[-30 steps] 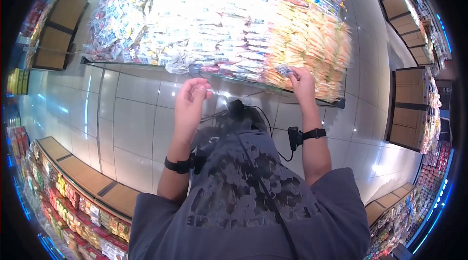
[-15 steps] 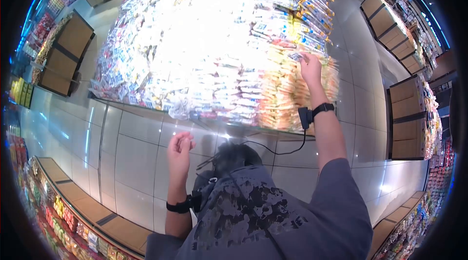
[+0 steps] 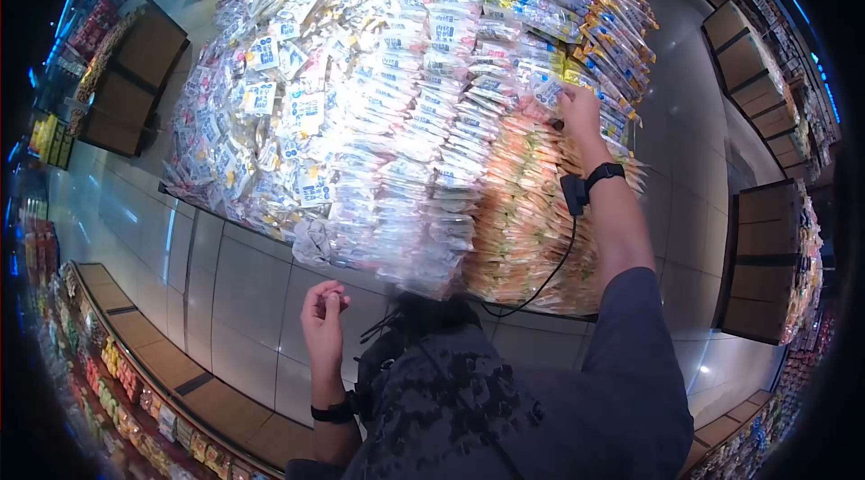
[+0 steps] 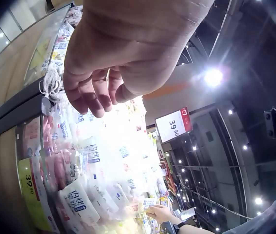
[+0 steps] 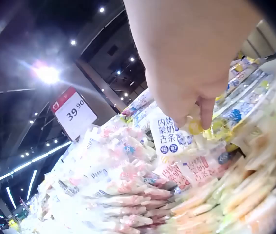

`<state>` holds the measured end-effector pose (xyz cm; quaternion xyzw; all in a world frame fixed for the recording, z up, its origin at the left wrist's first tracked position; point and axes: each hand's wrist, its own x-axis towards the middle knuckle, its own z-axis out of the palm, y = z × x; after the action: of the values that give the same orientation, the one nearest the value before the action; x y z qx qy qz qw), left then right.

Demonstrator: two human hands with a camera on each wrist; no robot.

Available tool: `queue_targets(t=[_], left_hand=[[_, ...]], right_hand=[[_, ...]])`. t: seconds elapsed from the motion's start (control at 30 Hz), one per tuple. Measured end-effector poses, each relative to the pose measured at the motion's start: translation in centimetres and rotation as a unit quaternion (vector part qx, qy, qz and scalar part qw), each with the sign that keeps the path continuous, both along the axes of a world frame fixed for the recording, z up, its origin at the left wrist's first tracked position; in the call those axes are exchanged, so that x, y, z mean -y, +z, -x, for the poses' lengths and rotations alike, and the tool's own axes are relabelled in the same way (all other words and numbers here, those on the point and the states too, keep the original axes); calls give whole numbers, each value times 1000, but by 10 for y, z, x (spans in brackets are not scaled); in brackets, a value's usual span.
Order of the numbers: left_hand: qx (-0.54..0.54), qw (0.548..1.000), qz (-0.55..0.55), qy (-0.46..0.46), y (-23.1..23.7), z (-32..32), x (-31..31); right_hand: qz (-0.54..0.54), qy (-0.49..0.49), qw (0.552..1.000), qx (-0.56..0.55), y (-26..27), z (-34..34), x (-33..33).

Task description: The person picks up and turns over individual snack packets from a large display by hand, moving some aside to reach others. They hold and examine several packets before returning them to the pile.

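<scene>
My right hand point(image 3: 583, 111) reaches out over the heaped display and pinches a small white snack packet point(image 5: 165, 135) with blue print between thumb and fingers. In the right wrist view the packet hangs just above pink-printed packets point(image 5: 189, 170) and beside yellow-ended ones. Nearer to me lie rows of orange packets point(image 3: 527, 210), under my right forearm. My left hand point(image 3: 324, 313) hovers in front of the display's near edge, fingers loosely curled, holding nothing. Close beyond it, a crumpled whitish bundle point(image 3: 313, 241) lies on the edge.
White packets point(image 3: 261, 100) fill the display's left side; long colourful ones point(image 3: 622, 39) lie at the far right. A price sign point(image 4: 172, 126) stands above the heap. Shelving point(image 3: 761, 250) borders the tiled floor point(image 3: 239, 277). A black cable point(image 3: 550, 277) runs from the right wrist camera.
My right hand has carried the packet away from the display's near edge, over the orange packets to the heap beyond them. My left hand has stayed near the front edge, fingers loosely curled.
</scene>
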<state>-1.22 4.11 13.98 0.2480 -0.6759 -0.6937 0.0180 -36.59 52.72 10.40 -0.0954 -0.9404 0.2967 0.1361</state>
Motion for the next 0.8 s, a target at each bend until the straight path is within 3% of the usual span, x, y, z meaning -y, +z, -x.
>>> queue_targets(t=[0.13, 0.23, 0.43, 0.53, 0.57, 0.67, 0.8], left_hand=[[12, 1000, 2, 10, 6, 9, -12], [9, 1000, 6, 6, 6, 11, -18], [7, 1000, 13, 2, 7, 15, -24], [8, 1000, 12, 4, 7, 15, -25], [10, 1000, 14, 5, 5, 15, -25], [17, 1000, 19, 6, 5, 14, -28], [24, 1000, 20, 3, 4, 13, -31]], right_hand=[[22, 25, 999, -18, 9, 11, -12], [16, -14, 999, -38, 17, 17, -17], [109, 10, 992, -63, 18, 29, -26], [179, 14, 974, -138, 21, 32, -22], [180, 15, 974, -140, 20, 33, -23], [21, 77, 987, -137, 7, 39, -32], [36, 100, 993, -48, 4, 41, -29]])
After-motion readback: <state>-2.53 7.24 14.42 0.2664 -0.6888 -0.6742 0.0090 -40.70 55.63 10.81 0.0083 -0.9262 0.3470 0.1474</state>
